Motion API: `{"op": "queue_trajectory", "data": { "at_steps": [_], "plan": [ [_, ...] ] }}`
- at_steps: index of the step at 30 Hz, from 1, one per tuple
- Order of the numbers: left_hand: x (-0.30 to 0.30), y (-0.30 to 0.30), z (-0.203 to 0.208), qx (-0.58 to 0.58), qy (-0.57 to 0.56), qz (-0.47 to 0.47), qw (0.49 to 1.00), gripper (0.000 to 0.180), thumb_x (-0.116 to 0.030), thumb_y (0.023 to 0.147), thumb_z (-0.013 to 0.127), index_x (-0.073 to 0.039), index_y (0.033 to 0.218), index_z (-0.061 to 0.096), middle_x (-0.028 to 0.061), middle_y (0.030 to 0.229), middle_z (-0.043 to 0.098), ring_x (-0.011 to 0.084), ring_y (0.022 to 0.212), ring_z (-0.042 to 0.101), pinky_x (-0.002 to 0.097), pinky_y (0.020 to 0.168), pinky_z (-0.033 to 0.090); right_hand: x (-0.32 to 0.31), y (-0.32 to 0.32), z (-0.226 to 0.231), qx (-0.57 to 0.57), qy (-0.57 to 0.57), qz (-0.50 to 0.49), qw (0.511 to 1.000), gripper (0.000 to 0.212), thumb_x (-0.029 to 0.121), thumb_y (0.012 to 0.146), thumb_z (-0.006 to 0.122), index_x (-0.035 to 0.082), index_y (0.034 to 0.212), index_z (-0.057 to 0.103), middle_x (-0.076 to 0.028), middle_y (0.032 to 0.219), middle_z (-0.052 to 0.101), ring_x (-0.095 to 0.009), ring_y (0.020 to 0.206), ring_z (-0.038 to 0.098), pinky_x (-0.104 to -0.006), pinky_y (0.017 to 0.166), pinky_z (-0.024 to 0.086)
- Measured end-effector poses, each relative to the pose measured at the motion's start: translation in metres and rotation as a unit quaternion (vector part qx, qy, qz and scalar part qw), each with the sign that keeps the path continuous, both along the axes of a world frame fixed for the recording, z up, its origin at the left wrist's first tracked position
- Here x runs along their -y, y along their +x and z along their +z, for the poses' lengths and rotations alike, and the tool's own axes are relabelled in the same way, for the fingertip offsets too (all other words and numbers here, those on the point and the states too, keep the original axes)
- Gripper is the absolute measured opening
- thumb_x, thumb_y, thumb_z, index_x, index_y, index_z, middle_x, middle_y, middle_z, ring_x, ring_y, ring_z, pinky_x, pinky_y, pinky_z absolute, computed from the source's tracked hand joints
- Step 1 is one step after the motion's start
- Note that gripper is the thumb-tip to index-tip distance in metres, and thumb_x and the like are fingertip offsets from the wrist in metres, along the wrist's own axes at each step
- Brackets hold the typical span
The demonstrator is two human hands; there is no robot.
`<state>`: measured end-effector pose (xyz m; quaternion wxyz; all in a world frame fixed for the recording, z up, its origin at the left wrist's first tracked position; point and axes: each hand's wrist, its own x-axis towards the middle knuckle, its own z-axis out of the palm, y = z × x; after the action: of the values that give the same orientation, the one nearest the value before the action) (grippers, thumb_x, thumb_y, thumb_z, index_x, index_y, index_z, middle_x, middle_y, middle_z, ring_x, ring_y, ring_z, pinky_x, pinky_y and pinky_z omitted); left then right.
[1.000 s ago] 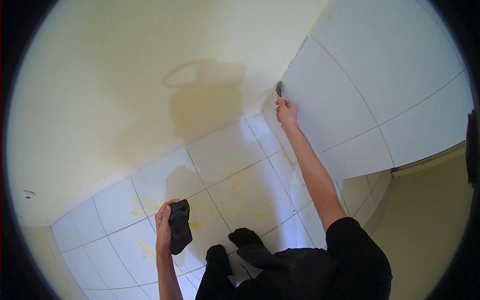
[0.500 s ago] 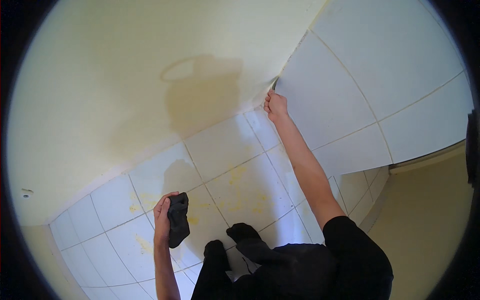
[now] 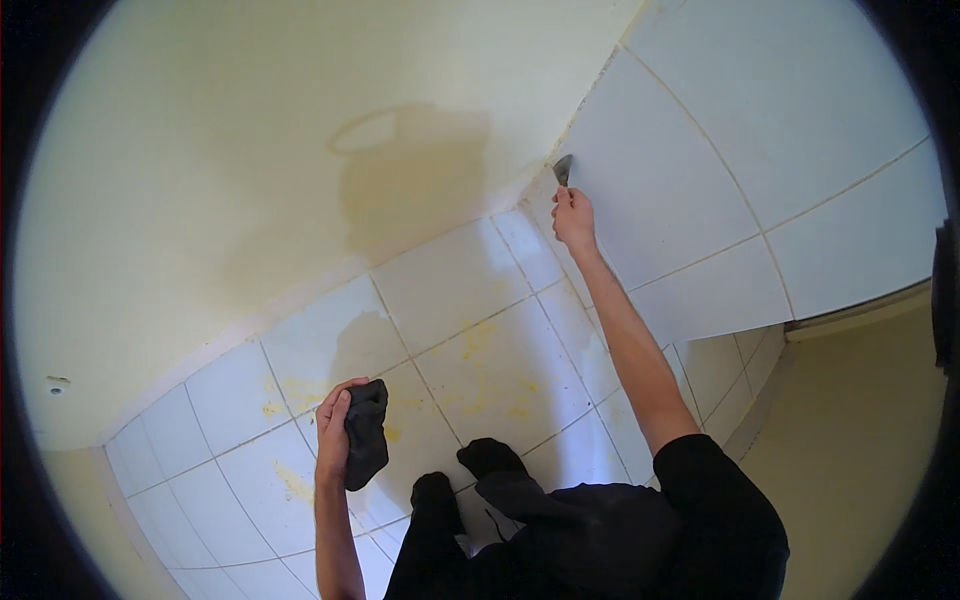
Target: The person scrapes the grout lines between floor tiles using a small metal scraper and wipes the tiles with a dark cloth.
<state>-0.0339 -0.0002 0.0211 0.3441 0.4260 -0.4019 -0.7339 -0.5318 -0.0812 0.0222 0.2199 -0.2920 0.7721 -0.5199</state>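
My right hand is closed around the handle of a small scraper. Its grey metal blade points up and lies close to the tiled surface, just right of the seam with the painted wall. Whether the blade touches the tile I cannot tell. Lower left, my left hand grips a folded dark cloth by its left side, held above the tiled floor. The scraper's handle is mostly hidden in my fist.
White floor tiles carry yellow smears and dark specks. My feet in black socks stand at the lower middle. A small fixture sits on the wall at far left. The tiled surface ends in an edge at right.
My right hand has moved slightly right, bringing the scraper blade from the seam onto the tile side and turning its flat face into view. My left hand still holds the cloth, shifted slightly.
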Motion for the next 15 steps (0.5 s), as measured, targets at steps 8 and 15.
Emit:
{"op": "queue_trajectory", "data": {
  "at_steps": [8, 15],
  "plan": [
    [0.002, -0.003, 0.000, 0.004, 0.005, -0.003, 1.000, 0.034, -0.026, 0.105, 0.049, 0.000, 0.119, 0.065, 0.0081, 0.099, 0.070, 0.0126, 0.081, 0.067, 0.0262, 0.072, 0.056, 0.021, 0.011, 0.048, -0.341, -0.038, -0.016, 0.939, 0.026, 0.021, 0.104, 0.047, -0.003, 0.098, 0.053, -0.028, 0.076, 0.064, -0.048, 0.069, 0.061, -0.0546, 0.059, 0.045],
    [0.005, -0.019, -0.006, 0.011, -0.017, -0.015, 1.000, 0.042, -0.038, 0.103, 0.051, -0.001, 0.119, 0.063, 0.0110, 0.098, 0.071, 0.0159, 0.078, 0.069, 0.0291, 0.067, 0.058, 0.023, -0.036, -0.057, -0.389, 0.096, 0.035, 0.915, 0.022, 0.016, 0.103, 0.046, -0.005, 0.099, 0.050, -0.033, 0.076, 0.063, -0.051, 0.077, 0.065, -0.0568, 0.061, 0.051]
  ]
}}
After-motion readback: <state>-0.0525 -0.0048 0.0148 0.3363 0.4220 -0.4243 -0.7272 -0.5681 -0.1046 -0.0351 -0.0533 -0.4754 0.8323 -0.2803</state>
